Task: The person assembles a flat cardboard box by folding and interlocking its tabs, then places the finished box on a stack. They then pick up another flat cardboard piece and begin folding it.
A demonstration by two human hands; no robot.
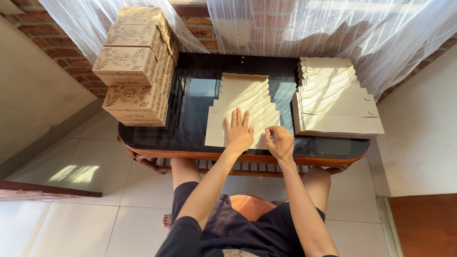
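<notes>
Now, pale unfolded carton blank (243, 107) lying flat mid-bench (190, 128), stepped scalloped edges, left hand (239, 134) pressed on it with fingers spread, right hand (281, 142) fingers pinching its near flap.

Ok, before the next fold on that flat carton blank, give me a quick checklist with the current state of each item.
1. Flat carton blank lies fully on the glass tabletop: ok.
2. Left hand spread flat on the blank, pinning it: ok.
3. Right hand has hold of the blank's near edge: fingers curled there, actual grip cannot tell.
4. Stack of unfolded blanks sits clear of the blank, to its right: ok.
5. Stack of finished printed boxes stands apart on the left end: ok, though it sits close to the table's edge.
6. Creases aligned for folding: cannot tell.
</notes>
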